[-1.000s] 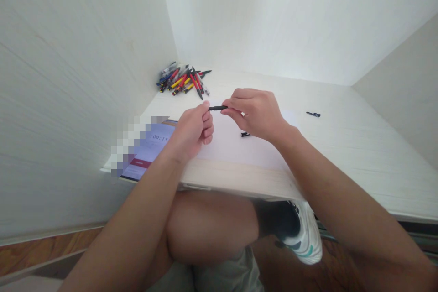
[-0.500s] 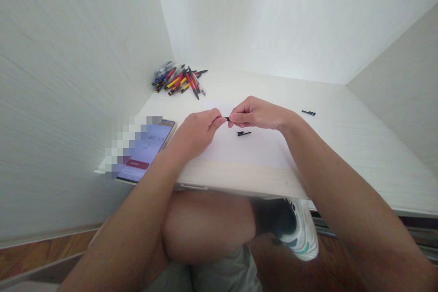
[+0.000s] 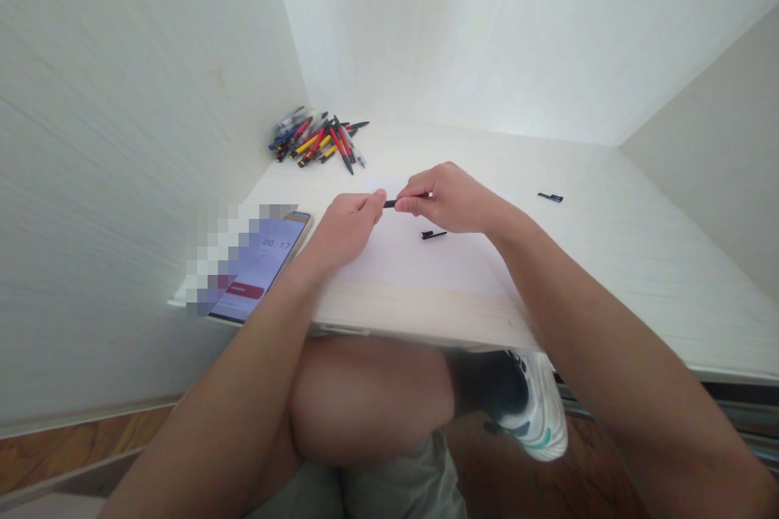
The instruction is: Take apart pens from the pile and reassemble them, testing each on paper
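Note:
My left hand (image 3: 346, 225) and my right hand (image 3: 447, 196) meet over a white sheet of paper (image 3: 426, 255) on the desk. Both pinch a short black pen part (image 3: 390, 203), of which only a small stretch shows between the fingertips. A small black pen piece (image 3: 432, 234) lies on the paper just below my right hand. Another black piece (image 3: 550, 197) lies farther right on the desk.
A heap of several red, yellow, blue and black pens (image 3: 316, 139) sits in the far left corner against the walls. A phone (image 3: 259, 266) with a running timer lies at the desk's left front edge. My crossed leg and a white shoe (image 3: 539, 413) are under the desk.
My hands came together, hiding most of the black pen part, then drew slightly apart. The phone's timer went from 00:15 to 00:17.

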Motion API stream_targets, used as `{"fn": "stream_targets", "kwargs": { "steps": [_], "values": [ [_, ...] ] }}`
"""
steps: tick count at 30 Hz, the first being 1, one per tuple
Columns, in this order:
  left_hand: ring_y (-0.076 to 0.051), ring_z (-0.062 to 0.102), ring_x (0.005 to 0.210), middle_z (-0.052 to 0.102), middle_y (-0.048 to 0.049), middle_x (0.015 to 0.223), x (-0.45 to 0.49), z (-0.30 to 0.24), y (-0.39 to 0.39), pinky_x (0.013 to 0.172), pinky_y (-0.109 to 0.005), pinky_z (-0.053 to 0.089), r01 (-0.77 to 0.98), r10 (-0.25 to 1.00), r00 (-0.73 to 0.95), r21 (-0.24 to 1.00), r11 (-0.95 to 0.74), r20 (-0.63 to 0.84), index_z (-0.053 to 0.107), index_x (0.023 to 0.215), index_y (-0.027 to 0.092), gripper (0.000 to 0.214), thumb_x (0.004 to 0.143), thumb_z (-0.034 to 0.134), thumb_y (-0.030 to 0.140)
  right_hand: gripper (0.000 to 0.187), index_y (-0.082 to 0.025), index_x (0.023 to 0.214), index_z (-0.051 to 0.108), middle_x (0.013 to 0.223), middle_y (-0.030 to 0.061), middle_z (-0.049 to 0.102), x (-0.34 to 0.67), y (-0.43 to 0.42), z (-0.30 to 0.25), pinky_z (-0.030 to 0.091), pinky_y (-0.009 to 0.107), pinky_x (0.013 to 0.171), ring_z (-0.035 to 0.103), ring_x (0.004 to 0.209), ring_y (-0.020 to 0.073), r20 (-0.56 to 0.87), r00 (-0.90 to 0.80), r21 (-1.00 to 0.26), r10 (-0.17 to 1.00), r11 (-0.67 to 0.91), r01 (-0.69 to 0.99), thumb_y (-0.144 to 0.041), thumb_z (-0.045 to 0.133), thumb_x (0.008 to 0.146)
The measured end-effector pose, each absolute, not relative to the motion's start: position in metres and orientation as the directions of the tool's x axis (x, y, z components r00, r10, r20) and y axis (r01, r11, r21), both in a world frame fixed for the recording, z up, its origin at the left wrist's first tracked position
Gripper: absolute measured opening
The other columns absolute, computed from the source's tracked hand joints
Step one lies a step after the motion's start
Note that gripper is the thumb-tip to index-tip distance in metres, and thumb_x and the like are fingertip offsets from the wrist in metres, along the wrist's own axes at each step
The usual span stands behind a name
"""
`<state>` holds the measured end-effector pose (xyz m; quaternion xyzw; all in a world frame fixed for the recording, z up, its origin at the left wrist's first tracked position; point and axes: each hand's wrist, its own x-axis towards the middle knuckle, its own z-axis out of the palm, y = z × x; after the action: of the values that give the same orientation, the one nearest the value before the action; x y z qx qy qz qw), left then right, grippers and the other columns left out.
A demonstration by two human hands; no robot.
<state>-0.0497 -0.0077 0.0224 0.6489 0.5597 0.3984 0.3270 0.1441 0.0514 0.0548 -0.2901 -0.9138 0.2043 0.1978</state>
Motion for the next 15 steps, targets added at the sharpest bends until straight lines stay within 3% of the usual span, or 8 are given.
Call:
{"fn": "stream_targets", "kwargs": {
  "steps": [3, 5, 8, 11, 13, 15],
  "values": [
    [-0.011, 0.026, 0.046, 0.031, 0.0033, 0.054, -0.050, 0.022, -0.004, 0.045, -0.029, 0.019, 0.208, 0.999, 0.030, 0.977, 0.037, -0.044, 0.039, 0.058, 0.024, 0.045, 0.099, 0.047, 0.038, 0.032, -0.015, 0.077, 0.073, 0.074, 0.0046, 0.066, 0.136, 0.046, 0.052, 0.031, 0.032, 0.071, 0.051, 0.071, 0.0159, 0.298, -0.737, -0.311, 0.607, 0.791, 0.526, -0.032, 0.057, 0.099],
    [-0.010, 0.020, 0.043, 0.028, 0.0054, 0.053, -0.052, 0.022, -0.003, 0.042, -0.027, 0.015, 0.044, 0.986, 0.047, 0.986, 0.160, -0.162, 0.039, 0.060, 0.024, 0.040, 0.097, 0.051, 0.036, 0.033, -0.015, 0.078, 0.071, 0.078, 0.0077, 0.066, 0.131, 0.039, 0.052, 0.030, 0.034, 0.070, 0.052, 0.074, 0.0182, 0.324, -0.718, -0.210, 0.616, 0.787, 0.580, -0.035, 0.056, 0.100],
    [-0.009, 0.019, 0.040, 0.026, 0.0072, 0.052, -0.056, 0.021, -0.003, 0.038, -0.026, 0.013, -0.060, 0.982, 0.063, 0.981, 0.184, -0.180, 0.039, 0.063, 0.024, 0.040, 0.095, 0.056, 0.042, 0.033, -0.015, 0.082, 0.070, 0.084, 0.0102, 0.067, 0.127, 0.032, 0.054, 0.030, 0.034, 0.069, 0.053, 0.078, 0.0200, 0.374, -0.696, -0.152, 0.613, 0.780, 0.606, -0.035, 0.054, 0.102],
    [-0.009, 0.032, 0.040, 0.035, 0.0054, 0.049, -0.058, 0.022, -0.006, 0.038, -0.025, 0.022, 0.125, 1.000, 0.001, 0.992, -0.021, 0.021, 0.048, 0.066, 0.023, 0.043, 0.096, 0.055, 0.053, 0.034, -0.015, 0.080, 0.070, 0.079, 0.0068, 0.064, 0.130, 0.036, 0.056, 0.031, 0.033, 0.069, 0.051, 0.074, 0.0178, 0.393, -0.689, -0.274, 0.608, 0.793, 0.544, -0.036, 0.054, 0.102],
    [-0.010, 0.043, 0.044, 0.045, 0.0035, 0.052, -0.059, 0.023, -0.009, 0.040, -0.024, 0.030, 0.303, 0.982, 0.004, 0.935, -0.183, 0.191, 0.060, 0.074, 0.021, 0.036, 0.095, 0.060, 0.050, 0.036, -0.015, 0.078, 0.069, 0.070, 0.0029, 0.059, 0.135, 0.043, 0.056, 0.032, 0.032, 0.067, 0.048, 0.068, 0.0148, 0.359, -0.687, -0.453, 0.632, 0.762, 0.463, -0.038, 0.055, 0.101],
    [-0.010, 0.052, 0.049, 0.056, 0.0016, 0.061, -0.058, 0.024, -0.011, 0.043, -0.022, 0.037, 0.337, 0.961, 0.024, 0.903, -0.269, 0.277, 0.067, 0.089, 0.020, 0.026, 0.094, 0.064, 0.045, 0.037, -0.015, 0.078, 0.067, 0.063, -0.0006, 0.053, 0.141, 0.050, 0.056, 0.031, 0.030, 0.062, 0.043, 0.061, 0.0120, 0.272, -0.692, -0.661, 0.669, 0.652, 0.371, -0.041, 0.055, 0.101]
  ]
}}
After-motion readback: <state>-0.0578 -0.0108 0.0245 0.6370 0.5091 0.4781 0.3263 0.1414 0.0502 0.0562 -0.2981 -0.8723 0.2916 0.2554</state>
